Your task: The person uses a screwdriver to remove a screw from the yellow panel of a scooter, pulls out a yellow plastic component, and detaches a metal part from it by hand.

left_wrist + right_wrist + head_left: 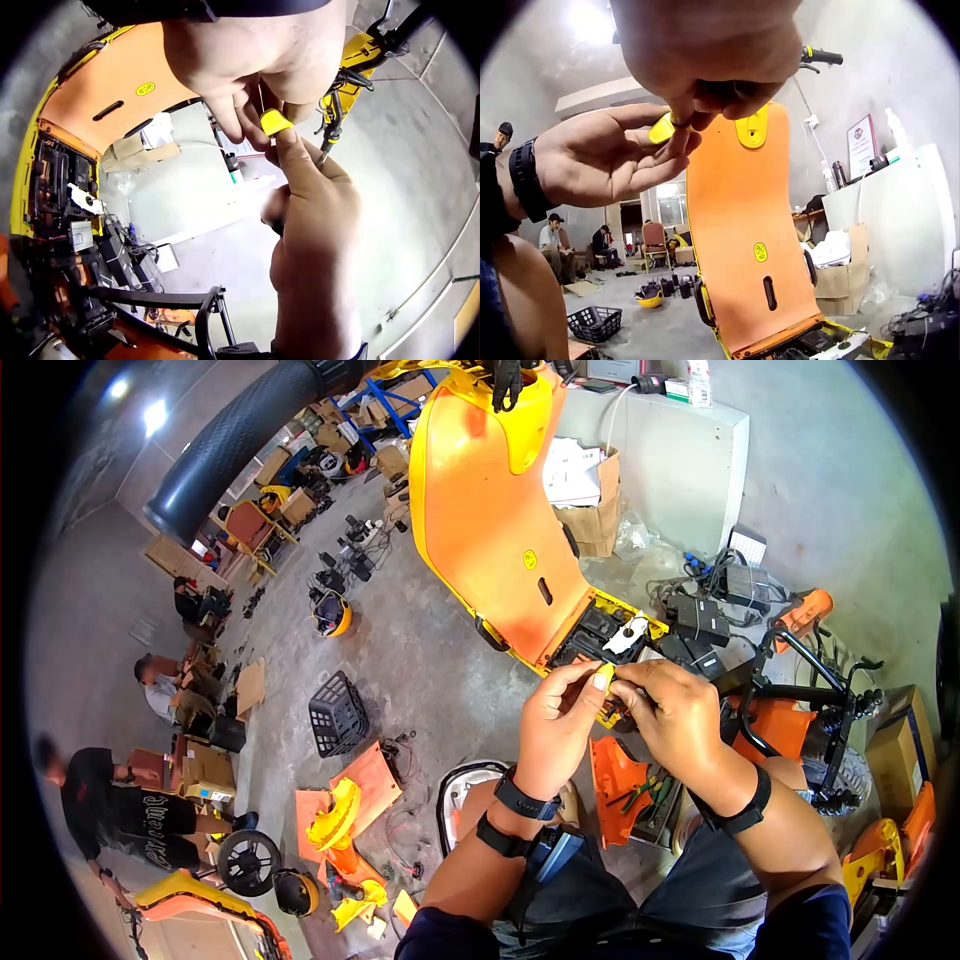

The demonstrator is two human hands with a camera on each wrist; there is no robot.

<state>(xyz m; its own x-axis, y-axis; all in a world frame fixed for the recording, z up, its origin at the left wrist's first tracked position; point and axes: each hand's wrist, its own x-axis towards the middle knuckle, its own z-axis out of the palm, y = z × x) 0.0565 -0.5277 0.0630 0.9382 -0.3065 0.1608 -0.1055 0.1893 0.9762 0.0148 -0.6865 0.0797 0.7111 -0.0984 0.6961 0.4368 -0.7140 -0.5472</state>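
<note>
A small yellow plastic piece point(606, 672) is between both hands in front of the body. My left hand point(550, 730) pinches it between thumb and fingers. From the other side, my right hand point(680, 720) grips the same piece with its fingertips. In the left wrist view the yellow piece point(276, 122) has a rounded end by the right thumb. Fingers cover the rest of it. Just beyond the hands is an orange scooter body point(500, 520) with yellow edges. Its open lower bay point(600, 635) shows black parts and a white bracket point(627, 634).
A black tubular frame point(775, 710) stands at right. Pliers point(645, 792) lie beside an orange panel point(615, 775) near the feet. Black adapters point(700, 620) crowd the wall. Left are a black basket point(338, 713) and yellow parts point(335, 815). People sit and stand farther left.
</note>
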